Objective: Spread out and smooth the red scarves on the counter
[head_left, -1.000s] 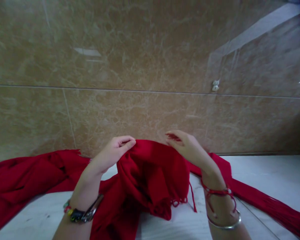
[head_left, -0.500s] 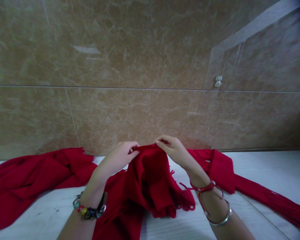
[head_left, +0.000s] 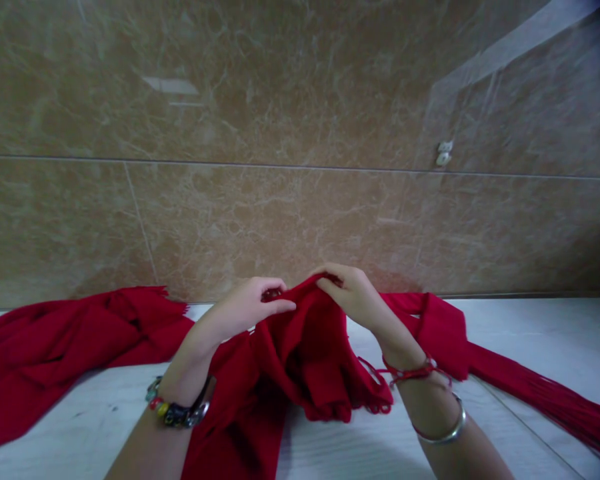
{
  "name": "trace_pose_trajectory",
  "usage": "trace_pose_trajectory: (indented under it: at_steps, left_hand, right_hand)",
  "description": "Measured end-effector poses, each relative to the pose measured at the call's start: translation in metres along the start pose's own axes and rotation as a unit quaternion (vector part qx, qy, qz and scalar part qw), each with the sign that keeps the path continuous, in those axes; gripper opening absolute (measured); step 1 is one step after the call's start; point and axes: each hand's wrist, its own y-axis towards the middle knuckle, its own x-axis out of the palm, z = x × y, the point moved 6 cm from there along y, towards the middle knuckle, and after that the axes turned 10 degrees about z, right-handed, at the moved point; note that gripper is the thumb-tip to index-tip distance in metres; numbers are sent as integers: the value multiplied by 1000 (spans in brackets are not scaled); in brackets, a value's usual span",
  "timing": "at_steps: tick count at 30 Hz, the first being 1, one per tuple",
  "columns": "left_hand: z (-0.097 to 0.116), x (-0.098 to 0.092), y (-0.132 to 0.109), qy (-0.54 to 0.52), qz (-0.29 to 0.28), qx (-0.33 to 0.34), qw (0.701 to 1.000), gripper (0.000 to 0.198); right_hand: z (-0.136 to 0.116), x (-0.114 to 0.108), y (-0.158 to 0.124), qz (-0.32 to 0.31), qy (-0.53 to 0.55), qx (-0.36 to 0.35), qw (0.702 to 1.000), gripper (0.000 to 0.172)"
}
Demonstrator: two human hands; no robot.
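A red scarf (head_left: 320,360) with a looped fringe hangs bunched between my two hands, above a white surface. My right hand (head_left: 347,287) pinches its upper edge between thumb and fingers. At the left end of that edge, my left hand (head_left: 255,303) has the cloth in a looser grip, its thumb lying along the near side. From the lifted part, more red fabric runs down toward the bottom of the view, partly behind my left forearm.
Crumpled red fabric (head_left: 80,340) with a fringed end lies at the left. Folded red fabric (head_left: 445,333) with long fringe lies at the right on the white surface (head_left: 530,320). A brown marbled tile wall (head_left: 280,220) rises behind, bearing a small white figure (head_left: 444,153).
The edge between my hands has gone from nearly level to slanted, higher at my right hand. My left thumb and fingers have parted slightly, and the hand has shifted a little right.
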Motion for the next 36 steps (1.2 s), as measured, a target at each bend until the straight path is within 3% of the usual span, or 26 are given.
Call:
trace_pose_trajectory:
  at_steps: [2,3,6,9,13,16,18,23,25,27,29,32,34,36]
  left_hand:
    - [-4,7,0,-29,-61,-1,998,28]
    - [-7,7,0,-38,-65,-5,997,28]
    - [-11,0,3,-85,-7,-24,996,29]
    - [-9,-5,2,-149,24,-43,988,30]
    - [4,0,2,-115,17,-6,993,28]
    - [5,1,2,-64,26,8,998,29]
    - [-3,-1,2,-27,27,-12,999,30]
    - [-18,7,-5,-39,-119,-17,992,26]
    - [-23,2,-4,-36,-106,-15,994,27]
    - [-26,-5,-2,-48,-76,-25,996,28]
    - [-26,-9,-1,-90,-48,-48,994,29]
    - [-19,-12,1,-135,0,-55,989,30]
    - [-11,-9,1,-122,1,-35,992,30]
    - [-6,-5,1,-95,-11,-15,995,31]
  right_hand:
    - [10,-11,4,61,14,19,998,17]
    - [15,-16,6,97,12,30,995,18]
    - [26,-24,7,144,-42,38,988,18]
    - [16,-13,5,64,-79,-15,995,23]
    - [-12,11,-7,-76,-20,-88,993,42]
    - [-17,16,-10,-101,-39,-59,992,19]
    - [-13,11,-7,-78,-51,-32,995,13]
    - [4,-20,5,65,-75,-10,995,15]
    - [12,-33,7,125,-98,0,987,16]
    - [18,-39,8,148,-129,9,981,16]
    - [20,-33,8,106,-150,9,983,13]
    - [11,-7,1,-27,-108,-25,994,24]
    - [1,8,-5,-81,-69,-46,993,38]
    - [-4,17,-8,-107,-64,-44,991,31]
